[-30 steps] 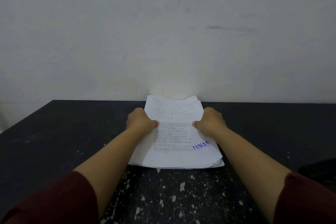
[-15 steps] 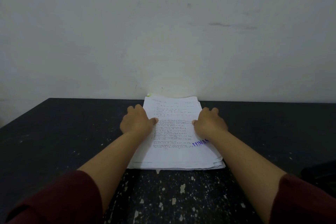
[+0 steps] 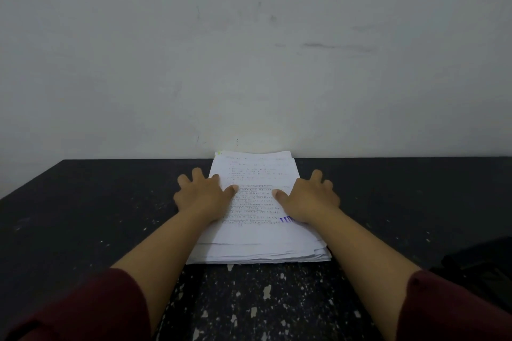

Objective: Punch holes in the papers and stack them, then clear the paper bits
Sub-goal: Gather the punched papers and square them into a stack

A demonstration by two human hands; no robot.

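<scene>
Both hands have opened up, and now the left hand [image 3: 203, 196] and right hand [image 3: 307, 199] press flat, fingers spread, on the paper stack [image 3: 256, 230] at the table's [image 3: 83, 216] far edge.

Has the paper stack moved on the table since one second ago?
No. The paper stack keeps its far edge against the wall; only the fingers of both hands have spread.

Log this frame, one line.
left hand: open, on stack | right hand: open, on stack | table: paper bits
</scene>
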